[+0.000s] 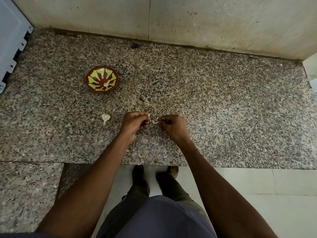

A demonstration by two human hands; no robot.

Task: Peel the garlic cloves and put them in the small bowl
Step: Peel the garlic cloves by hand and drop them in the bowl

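- Where the two hands meet over the middle of the counter, the left hand (136, 122) has its fingers curled and pinches a garlic clove (149, 116) between thumb and fingertips; only a small pale tip of the clove shows past the fingers.
- The right hand (173, 127) is likewise curled, its thumb and forefinger pinching a thin, whitish curl of garlic skin (155, 121) that spans the narrow gap between the hands.
- Whether the skin is fully detached from the clove cannot be told at this size.
- Both hands are held just above the granite counter (223, 109), near its front edge.
- A second garlic clove (105, 117) lies on the counter just left of the left hand, apart from it; it is cream-white, teardrop-shaped, with a thin tail pointing toward the front edge, and appears unpeeled.
- The small bowl (102, 79) sits further back and to the left, well apart from the hands; it is reddish-brown with a yellow-green radial pattern inside.
- One pale piece, apparently a peeled clove (106, 84), rests in the bowl near its lower right.
- Small flecks of peel (140, 155) lie on the counter near the front edge, between the forearms.
- A stained tile wall (188, 19) runs behind the counter.
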